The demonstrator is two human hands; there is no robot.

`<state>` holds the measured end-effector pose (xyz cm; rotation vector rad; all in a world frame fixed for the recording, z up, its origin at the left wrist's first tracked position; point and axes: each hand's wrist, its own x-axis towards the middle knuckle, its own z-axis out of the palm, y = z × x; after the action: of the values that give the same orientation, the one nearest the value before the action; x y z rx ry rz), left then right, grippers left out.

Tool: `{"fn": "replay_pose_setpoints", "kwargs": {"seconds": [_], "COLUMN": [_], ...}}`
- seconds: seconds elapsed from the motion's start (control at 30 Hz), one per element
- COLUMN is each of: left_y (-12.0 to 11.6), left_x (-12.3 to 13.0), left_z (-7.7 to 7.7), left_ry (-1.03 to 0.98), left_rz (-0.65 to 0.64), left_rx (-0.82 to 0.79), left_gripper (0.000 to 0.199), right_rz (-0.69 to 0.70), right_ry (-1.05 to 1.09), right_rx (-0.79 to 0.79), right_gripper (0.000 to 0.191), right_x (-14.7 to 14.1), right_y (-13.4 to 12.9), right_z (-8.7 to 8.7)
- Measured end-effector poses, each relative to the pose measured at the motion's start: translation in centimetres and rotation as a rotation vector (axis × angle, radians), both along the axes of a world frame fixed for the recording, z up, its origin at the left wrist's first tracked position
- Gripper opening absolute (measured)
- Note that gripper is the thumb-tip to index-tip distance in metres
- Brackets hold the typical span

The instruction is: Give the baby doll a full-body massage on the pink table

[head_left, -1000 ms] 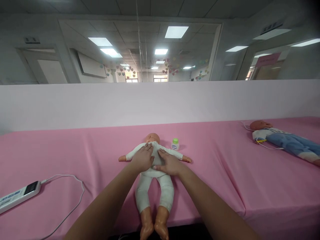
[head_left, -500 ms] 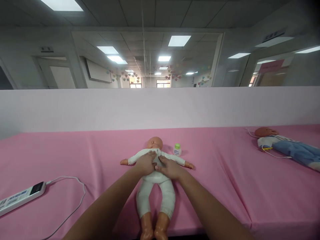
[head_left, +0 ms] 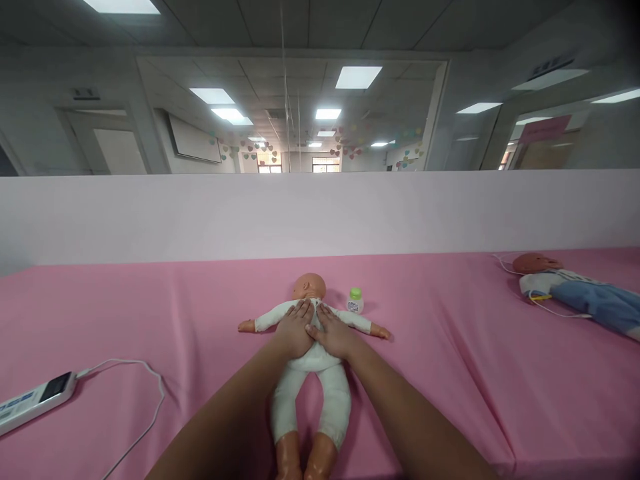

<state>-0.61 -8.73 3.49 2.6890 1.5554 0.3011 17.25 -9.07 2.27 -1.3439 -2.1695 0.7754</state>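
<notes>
White-clothed, tan-headed plastic baby doll (head_left: 315, 361) lies on the pink cloth-covered table (head_left: 200, 313), its torso under the left hand (head_left: 296, 328) and the right hand (head_left: 336, 332), fingers extended and grasping nothing, the two-handed contact seemingly under way, though how much remains cannot be told

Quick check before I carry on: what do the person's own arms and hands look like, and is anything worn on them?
The left grip and right grip are bare, ungloved human hands. The left forearm and right forearm narrow toward the wrists, with no sleeve, watch, cable or marking visible. Fingernail detail is too small to tell.
</notes>
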Motion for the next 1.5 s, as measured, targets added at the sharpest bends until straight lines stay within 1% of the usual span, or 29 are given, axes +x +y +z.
{"fn": "replay_pose_setpoints", "kwargs": {"seconds": [0.1,0.37,0.57,0.7,1.0,1.2,1.5], "left_y": [0.3,0.2,0.2,0.2,-0.2,0.1,0.7], "left_x": [-0.2,-0.1,-0.1,-0.1,0.3,0.1,-0.2], "left_z": [-0.5,-1.3,-1.6,-1.6,-0.8,-0.7,-0.8], "left_ry": [0.010,0.020,0.009,-0.001,-0.055,-0.100,-0.143], "left_rz": [0.000,-0.035,-0.005,-0.010,0.024,0.027,-0.012], "left_rx": [0.008,0.126,0.149,0.162,0.132,0.093,0.063], "left_gripper": [0.072,0.069,0.069,0.068,0.069,0.068,0.069], "right_rz": [0.013,0.011,0.017,0.011,-0.007,-0.006,0.065], "right_ry": [-0.030,-0.056,-0.065,-0.063,-0.022,0.031,0.135], "right_rx": [0.009,0.063,0.117,0.111,0.107,0.095,0.019], "right_gripper": [0.106,0.101,0.098,0.100,0.098,0.098,0.101], "right_x": [0.0,-0.2,-0.2,-0.2,-0.1,0.0,0.9], "right_y": [0.2,-0.2,-0.4,-0.5,-0.4,-0.2,0.0], "right_z": [-0.5,-0.3,-0.4,-0.3,-0.4,-0.5,-0.2]}}
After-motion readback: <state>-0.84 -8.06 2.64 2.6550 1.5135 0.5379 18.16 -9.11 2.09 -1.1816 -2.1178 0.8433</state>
